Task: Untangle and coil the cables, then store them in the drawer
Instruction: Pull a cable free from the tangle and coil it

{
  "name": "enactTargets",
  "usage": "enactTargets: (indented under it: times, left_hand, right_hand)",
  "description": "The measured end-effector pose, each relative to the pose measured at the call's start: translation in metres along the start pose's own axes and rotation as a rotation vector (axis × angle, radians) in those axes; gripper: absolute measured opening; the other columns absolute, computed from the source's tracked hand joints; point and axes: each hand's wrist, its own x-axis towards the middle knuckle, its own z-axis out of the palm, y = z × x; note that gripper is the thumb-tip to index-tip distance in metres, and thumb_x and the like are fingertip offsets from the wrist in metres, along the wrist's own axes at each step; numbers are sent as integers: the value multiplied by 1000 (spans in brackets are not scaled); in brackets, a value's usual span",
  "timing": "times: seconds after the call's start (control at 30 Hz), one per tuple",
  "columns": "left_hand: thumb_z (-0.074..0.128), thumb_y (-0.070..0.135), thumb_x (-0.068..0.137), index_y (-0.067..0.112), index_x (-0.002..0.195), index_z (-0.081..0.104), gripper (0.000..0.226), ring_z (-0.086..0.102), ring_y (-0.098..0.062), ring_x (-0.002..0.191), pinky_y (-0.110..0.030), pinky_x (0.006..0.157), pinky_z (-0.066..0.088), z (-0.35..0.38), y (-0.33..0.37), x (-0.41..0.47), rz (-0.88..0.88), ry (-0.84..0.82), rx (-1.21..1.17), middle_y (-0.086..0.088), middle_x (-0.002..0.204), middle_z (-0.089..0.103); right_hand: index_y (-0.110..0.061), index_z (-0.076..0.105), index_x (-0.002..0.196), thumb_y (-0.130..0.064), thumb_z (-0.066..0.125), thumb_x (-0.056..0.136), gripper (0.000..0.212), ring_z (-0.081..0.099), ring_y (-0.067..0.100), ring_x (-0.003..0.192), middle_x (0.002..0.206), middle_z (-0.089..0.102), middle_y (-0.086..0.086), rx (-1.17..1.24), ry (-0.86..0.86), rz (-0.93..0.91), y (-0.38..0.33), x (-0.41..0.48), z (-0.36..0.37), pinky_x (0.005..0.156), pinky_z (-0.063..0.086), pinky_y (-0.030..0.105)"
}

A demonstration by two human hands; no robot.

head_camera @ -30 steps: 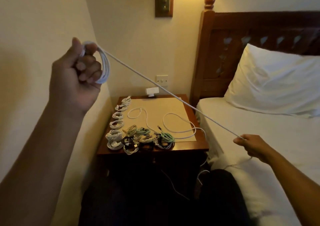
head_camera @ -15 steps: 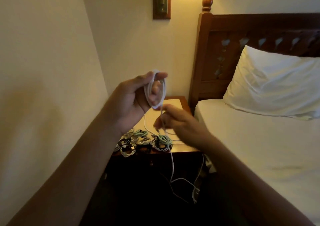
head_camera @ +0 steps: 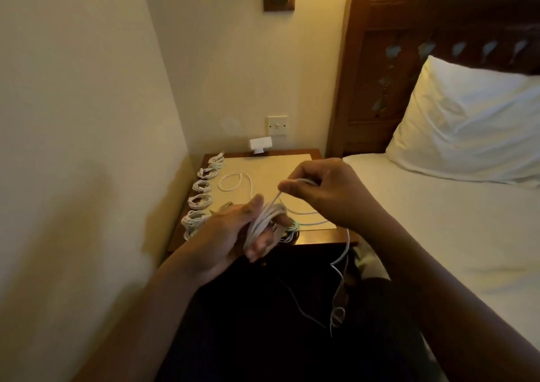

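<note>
Left hand (head_camera: pixel 230 235): lower centre of the frame, palm up; grip holding loops of the white cable (head_camera: pixel 264 220), which are wound round the fingers with the thumb against them.
Right hand (head_camera: pixel 330 194): centre, just above and right of the left hand; narrow grip, thumb and forefinger pinching one strand of the same cable.
White cable, place: partly coiled on the left hand; one strand rises to the right hand; the loose tail hangs below the right hand in front of the dark worktop front.
Worktop (head_camera: pixel 292 165): bedside stand, centre, between wall and bed.
Coiled cables (head_camera: pixel 200 201): white bundles in a row along the worktop's left edge; more bundles at the front edge, partly hidden behind the left hand.
Loose cable (head_camera: pixel 233 181): white, uncoiled, lying on the worktop right of the row.
White plug (head_camera: pixel 260 145): at the worktop's back edge, below a wall switch (head_camera: pixel 277 124).
Bed (head_camera: pixel 438 235): right, white sheet.
Pillow (head_camera: pixel 467 124): upper right, against the wooden headboard (head_camera: pixel 409 45).
</note>
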Motion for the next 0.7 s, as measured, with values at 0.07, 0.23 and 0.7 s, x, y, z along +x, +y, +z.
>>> enactTargets:
  times: [0.07, 0.23, 0.7]
  left_hand:
    - [32, 38, 108, -1, 101, 71, 55, 33, -11, 47, -26, 48, 30, 0, 12, 0, 90, 12, -163, -3, 58, 41]
    - [34, 36, 108, -1, 97, 74, 55, 38, -9, 49, -21, 48, 37, -23, 31, 18, 280, 166, -599, 1, 59, 41]
    - [44, 57, 98, 10, 95, 76, 57, 42, -19, 53, -24, 48, 37, -39, 61, -9, -48, 38, 639, -6, 59, 49]
  right_hand:
    - [-26, 77, 94, -47, 61, 97, 27, 62, 15, 70, 80, 73, -2, 64, 10, 29, 21, -2, 16, 66, 51, 38]
    - [-28, 74, 93, -41, 47, 108, 34, 59, 5, 66, 72, 68, -11, 17, -96, 94, 33, -38, 74, 65, 48, 33]
    - [-26, 79, 89, -49, 71, 90, 24, 50, 11, 55, 65, 66, 0, -201, -217, -84, -19, 36, -28, 57, 39, 30]
